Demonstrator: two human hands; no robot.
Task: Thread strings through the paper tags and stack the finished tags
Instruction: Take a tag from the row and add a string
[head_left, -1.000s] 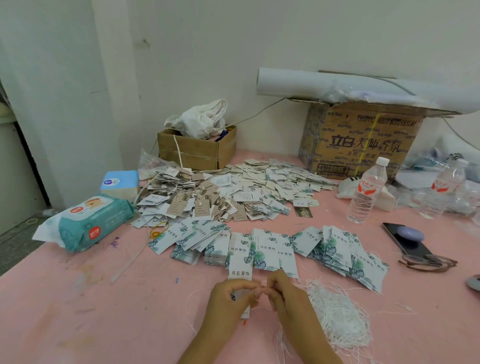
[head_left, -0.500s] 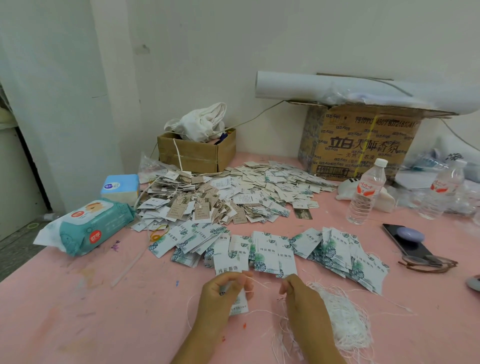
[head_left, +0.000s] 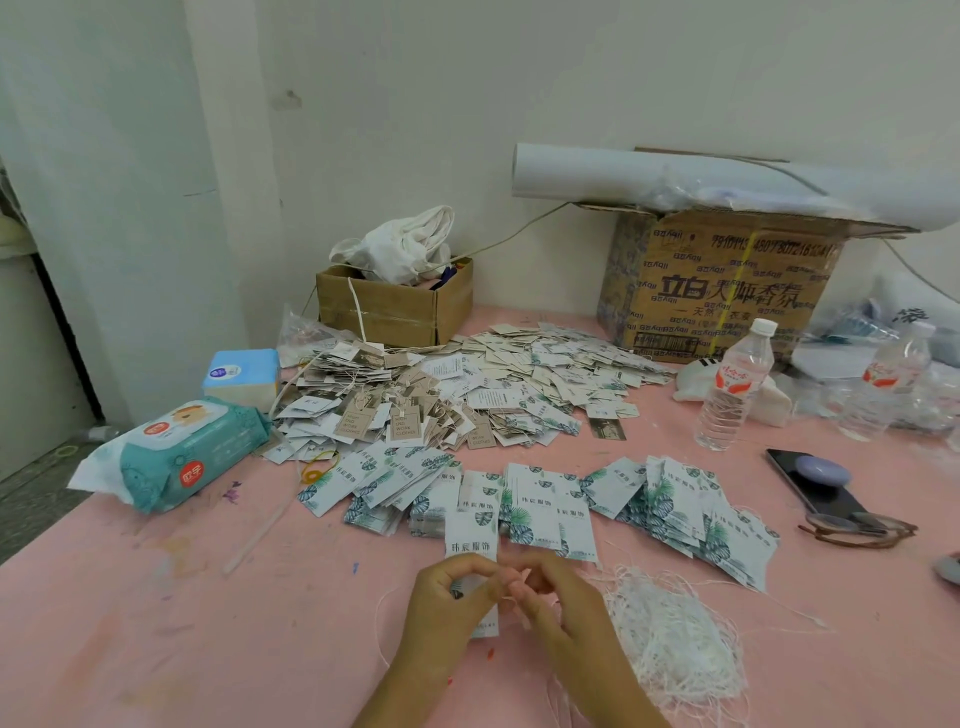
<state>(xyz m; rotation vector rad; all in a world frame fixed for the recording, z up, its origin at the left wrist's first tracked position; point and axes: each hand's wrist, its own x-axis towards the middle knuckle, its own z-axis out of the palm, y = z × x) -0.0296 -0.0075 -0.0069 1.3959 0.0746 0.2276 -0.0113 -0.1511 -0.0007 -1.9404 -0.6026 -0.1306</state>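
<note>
- Head view: the left hand (head_left: 451, 597) holds one paper tag (head_left: 471, 540) by its middle. The tag stands up out of the curled fingers, and its bottom end pokes out under the hand.
- The right hand (head_left: 558, 597) is pressed up close to the left one. Its fingertips (head_left: 519, 590) are pinched shut at the tag's right edge. They seem to nip a thin white string, but it is too fine to see well.
- Both hands are near the front edge of the pink table (head_left: 156, 623), about in the middle. Both wrists come in from the bottom of the view.
- A fluffy heap of white strings (head_left: 675, 639) lies just beside the right hand, on its right side.
- A row of leaf-print tags (head_left: 540, 499) lies spread out just behind the hands, from left to right.
- Farther back, a big pile of brown and white tags (head_left: 467, 389) spreads toward the back edge, in front of a small cardboard box (head_left: 389, 306).
- A big cardboard box (head_left: 727, 286) sits at the back right.
- A pack of wipes (head_left: 182, 457) lies by the left edge.
- A water bottle (head_left: 732, 389) and a phone (head_left: 815, 488) are on the right side.
- The front left part of the table is bare pink, with room to move.
</note>
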